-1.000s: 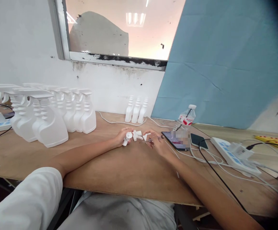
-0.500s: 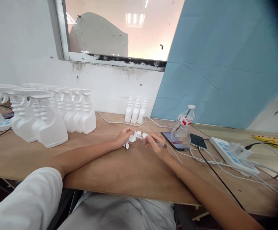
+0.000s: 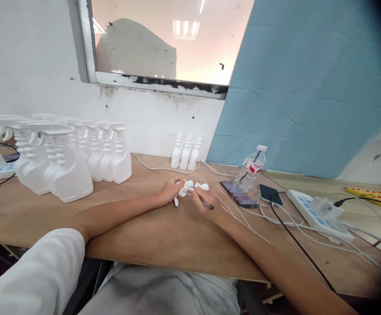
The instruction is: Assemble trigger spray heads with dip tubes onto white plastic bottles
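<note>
My left hand (image 3: 171,190) is closed around a white plastic trigger sprayer head (image 3: 184,189), held just above the wooden table. Between the fingers of my right hand (image 3: 206,205) is a slim pen-like tool (image 3: 207,204) with a brownish, dark-ended handle. Its thin front end points left at the sprayer head; whether it touches is too small to tell. A white cap-like piece (image 3: 202,187) shows just beyond my right fingers, and I cannot tell if it is held or lies on the table.
Several white spray bottles (image 3: 70,175) stand at left. Small white bottles (image 3: 185,153) line the wall. A clear drink bottle (image 3: 254,164), a tablet (image 3: 236,192), a phone (image 3: 271,195) and a power strip (image 3: 315,214) with cables are at right. Thin white strands (image 3: 243,218) lie beside my right forearm.
My right hand has shifted left and slightly down, bringing the pen-like tool closer to the sprayer head. More of the thin white strands now shows. My left hand has barely moved.
</note>
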Action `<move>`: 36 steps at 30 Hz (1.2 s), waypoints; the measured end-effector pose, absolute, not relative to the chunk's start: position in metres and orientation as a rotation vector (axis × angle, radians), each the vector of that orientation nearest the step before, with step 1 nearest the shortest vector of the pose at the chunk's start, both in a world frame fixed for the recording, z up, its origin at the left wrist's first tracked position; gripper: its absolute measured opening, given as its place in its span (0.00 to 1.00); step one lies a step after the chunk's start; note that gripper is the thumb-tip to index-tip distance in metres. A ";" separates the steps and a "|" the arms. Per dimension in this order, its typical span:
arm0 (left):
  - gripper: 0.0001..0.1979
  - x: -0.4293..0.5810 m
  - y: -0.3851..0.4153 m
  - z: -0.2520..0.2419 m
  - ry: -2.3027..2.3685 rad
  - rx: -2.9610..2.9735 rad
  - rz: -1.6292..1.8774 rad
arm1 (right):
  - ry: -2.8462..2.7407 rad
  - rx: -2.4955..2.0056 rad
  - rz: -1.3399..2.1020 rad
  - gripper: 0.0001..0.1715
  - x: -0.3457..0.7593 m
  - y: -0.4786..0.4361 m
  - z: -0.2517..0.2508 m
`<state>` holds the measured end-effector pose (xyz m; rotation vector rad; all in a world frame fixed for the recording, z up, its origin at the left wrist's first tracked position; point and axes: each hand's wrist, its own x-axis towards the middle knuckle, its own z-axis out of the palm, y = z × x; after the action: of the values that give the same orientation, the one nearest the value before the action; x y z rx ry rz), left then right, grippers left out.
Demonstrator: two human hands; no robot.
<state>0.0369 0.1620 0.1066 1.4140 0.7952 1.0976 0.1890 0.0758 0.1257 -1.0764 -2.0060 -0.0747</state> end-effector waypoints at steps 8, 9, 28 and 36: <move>0.12 0.031 0.162 0.114 0.706 1.347 1.034 | -1.785 -1.001 0.610 0.18 0.188 0.083 0.126; 0.13 0.030 0.162 0.114 0.691 1.345 1.013 | -1.777 -0.978 0.655 0.18 0.188 0.083 0.126; 0.15 0.036 0.159 0.107 0.744 1.451 1.047 | -2.081 -1.147 0.022 0.18 0.185 0.064 0.148; 0.13 0.035 0.160 0.111 0.724 1.411 1.013 | -1.774 -1.054 0.604 0.20 0.190 0.077 0.138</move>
<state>0.0348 0.1595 0.1108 1.4111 0.7243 1.0127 0.1900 0.0768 0.1384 -1.0544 -1.7741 0.6037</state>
